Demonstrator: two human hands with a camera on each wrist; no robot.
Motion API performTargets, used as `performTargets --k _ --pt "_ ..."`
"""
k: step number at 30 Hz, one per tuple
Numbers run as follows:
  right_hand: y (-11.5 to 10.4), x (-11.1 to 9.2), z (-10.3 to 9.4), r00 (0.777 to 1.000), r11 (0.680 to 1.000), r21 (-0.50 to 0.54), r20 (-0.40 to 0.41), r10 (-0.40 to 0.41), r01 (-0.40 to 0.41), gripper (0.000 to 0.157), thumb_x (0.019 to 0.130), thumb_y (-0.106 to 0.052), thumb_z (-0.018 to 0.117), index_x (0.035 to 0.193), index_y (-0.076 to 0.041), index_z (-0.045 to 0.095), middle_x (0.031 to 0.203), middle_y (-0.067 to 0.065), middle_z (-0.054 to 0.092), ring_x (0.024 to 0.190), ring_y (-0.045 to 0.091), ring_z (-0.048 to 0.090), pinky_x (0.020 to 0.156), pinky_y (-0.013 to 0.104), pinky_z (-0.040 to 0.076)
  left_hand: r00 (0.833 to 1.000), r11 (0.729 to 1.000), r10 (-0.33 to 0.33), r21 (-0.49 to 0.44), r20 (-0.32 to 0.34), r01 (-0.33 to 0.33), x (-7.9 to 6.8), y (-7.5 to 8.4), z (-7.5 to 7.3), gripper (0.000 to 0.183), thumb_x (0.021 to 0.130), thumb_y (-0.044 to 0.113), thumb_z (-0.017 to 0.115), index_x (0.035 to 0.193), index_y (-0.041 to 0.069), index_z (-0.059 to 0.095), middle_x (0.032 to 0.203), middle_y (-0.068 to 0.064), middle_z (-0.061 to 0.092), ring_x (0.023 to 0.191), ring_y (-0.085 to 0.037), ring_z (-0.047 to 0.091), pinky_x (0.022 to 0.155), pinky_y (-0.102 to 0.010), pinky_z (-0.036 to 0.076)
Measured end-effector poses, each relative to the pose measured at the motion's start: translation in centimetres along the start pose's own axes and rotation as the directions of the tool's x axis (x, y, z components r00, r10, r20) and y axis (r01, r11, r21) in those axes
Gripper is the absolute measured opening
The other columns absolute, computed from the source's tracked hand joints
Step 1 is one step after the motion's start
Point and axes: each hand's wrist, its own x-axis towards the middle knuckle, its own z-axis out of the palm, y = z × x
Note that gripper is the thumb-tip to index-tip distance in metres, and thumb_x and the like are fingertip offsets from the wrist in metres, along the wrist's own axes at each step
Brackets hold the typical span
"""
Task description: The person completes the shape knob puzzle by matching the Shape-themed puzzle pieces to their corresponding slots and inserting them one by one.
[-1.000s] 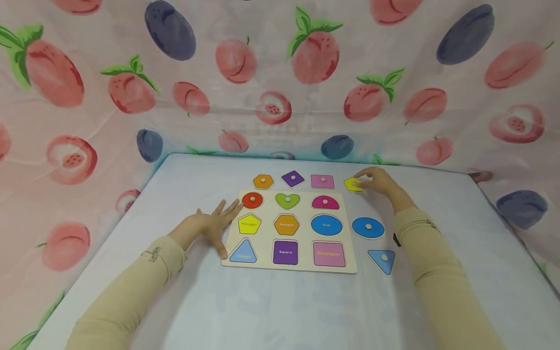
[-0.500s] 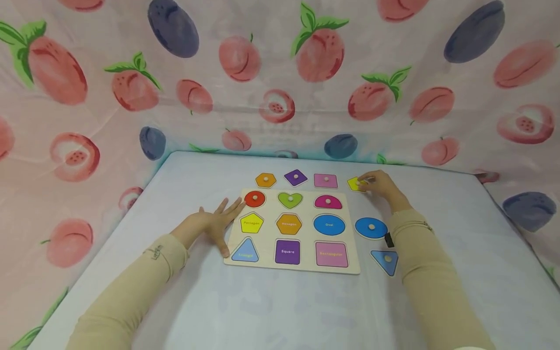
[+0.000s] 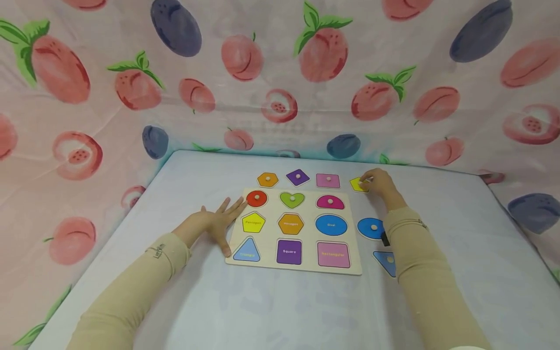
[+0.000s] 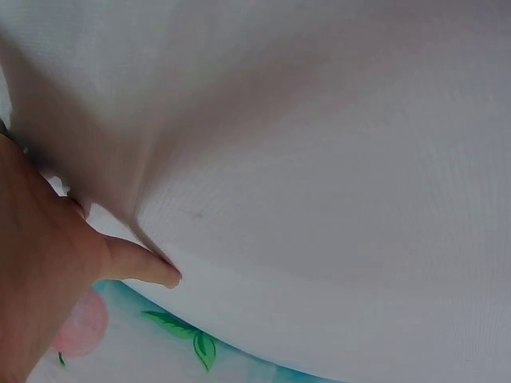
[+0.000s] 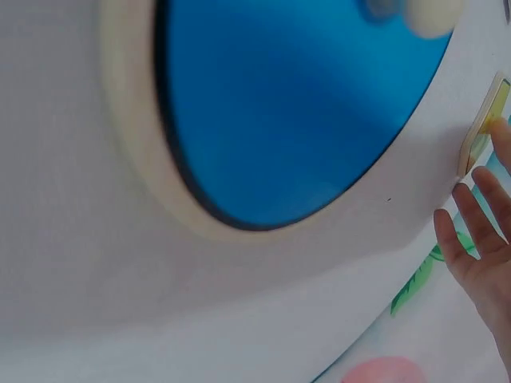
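Note:
A cream shape-puzzle board (image 3: 271, 236) lies flat on the white-covered table. My left hand (image 3: 215, 224) is spread along its left edge, fingertips by the red circle piece (image 3: 253, 198) and thumb at the near corner. Beyond the board's far right corner, my right hand (image 3: 380, 183) pinches the knob of a yellow pentagon piece (image 3: 356, 184). In the right wrist view this pentagon (image 5: 479, 148) looks tilted, and the other fingers of the right hand (image 5: 487, 267) are extended. Only part of the left hand (image 4: 60, 263) shows in the left wrist view.
Behind the board lie an orange hexagon piece (image 3: 263, 182), a purple square piece (image 3: 297, 182) and a pink rectangle piece (image 3: 327, 184). To its right are a blue oval piece (image 3: 365, 229) and a blue triangle piece (image 3: 385, 261), partly behind the right sleeve. A fruit-print cloth (image 3: 280, 136) hangs behind.
My right forearm has swung left and now covers part of the blue triangle and oval pieces. The right hand stays at the yellow pentagon piece. The head view has shifted slightly; the left hand stays put.

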Motion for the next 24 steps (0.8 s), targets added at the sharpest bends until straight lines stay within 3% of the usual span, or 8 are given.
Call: performTargets --k 17,24 --pt "0.9 -1.2 0.1 1.000 0.999 -0.045 0.009 -0.010 0.011 0.026 0.095 -0.012 0.054 0.110 0.007 0.061 0.121 0.028 0.056 0.108 0.042 0.053 0.093 0.051 0.047 1.000 1.000 -0.011 0.005 0.022 0.011 -0.3 0.2 0.3 0.142 0.053 0.052 0.086 0.151 0.023 -0.014 0.157 0.000 -0.025 0.143 -0.034 -0.022 0.096 -0.081 -0.003" --pt "0.0 -1.2 -0.7 1.000 0.998 -0.064 0.002 -0.018 0.018 0.025 0.095 -0.012 0.054 0.109 0.007 0.061 0.121 0.027 0.056 0.104 0.040 0.053 0.093 0.050 0.046 1.000 1.000 0.003 0.002 0.001 -0.003 -0.4 0.1 -0.3 0.142 0.053 0.052 0.086 0.151 0.021 -0.013 0.157 -0.002 -0.024 0.143 -0.036 -0.021 0.094 -0.082 -0.003"
